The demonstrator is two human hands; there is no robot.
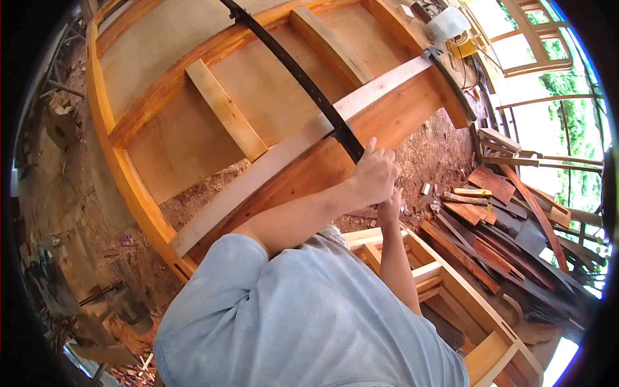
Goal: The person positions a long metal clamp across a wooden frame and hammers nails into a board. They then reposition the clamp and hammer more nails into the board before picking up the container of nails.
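A long black bar clamp (290,64) lies across a large wooden panel frame (222,106), spanning its rails and a pale wooden strip (277,160). My left hand (376,173) is closed around the near end of the clamp, just past the frame's edge board (393,122). Right below it, in line with the bar, my right hand (389,208) is closed too. What its fingers hold is hidden by the left hand and wrist. A second dark clamp (454,84) sits across the frame's right end.
A smaller wooden frame (445,284) stands close on my right. Scrap boards (490,245) are piled beyond it. A whitish container (448,26) and a yellow one (463,46) stand at the upper right. Wood shavings (419,151) cover the ground.
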